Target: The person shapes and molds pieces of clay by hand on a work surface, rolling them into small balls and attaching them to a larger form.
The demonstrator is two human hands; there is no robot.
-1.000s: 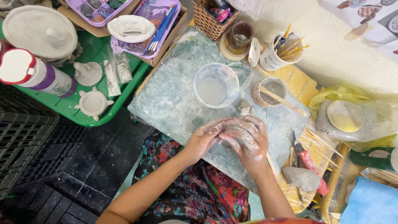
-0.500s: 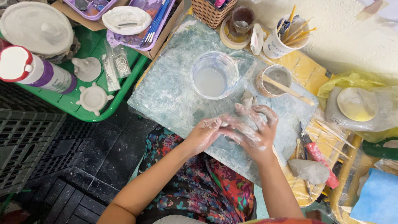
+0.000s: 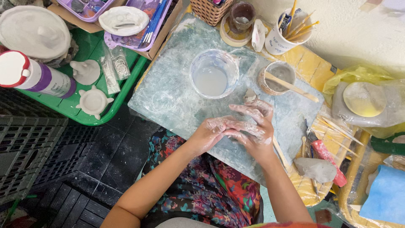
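While clay-smeared, the left hand (image 3: 213, 131) and right hand (image 3: 253, 126) press together, fingers curled; anything held is hidden.

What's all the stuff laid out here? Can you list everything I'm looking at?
board: 1, grey-green, clay-smeared, centre
water cup: 1, clear, milky water, on board
slip cup: 1, grey, stick in it, right of water cup
brush cup: 1, white, sticks and brushes, top
basket: 1, brown wicker, top
jar: 1, dark glass, on tape roll
green tray: 1, left, white plaster pieces on it
bottle: 1, white and purple, red cap, on tray
clay lump: 1, grey, right
knife: 1, red handle, right
crates: black, lower left
left hand: clay-coated, touching right
right hand: clay-coated, over board
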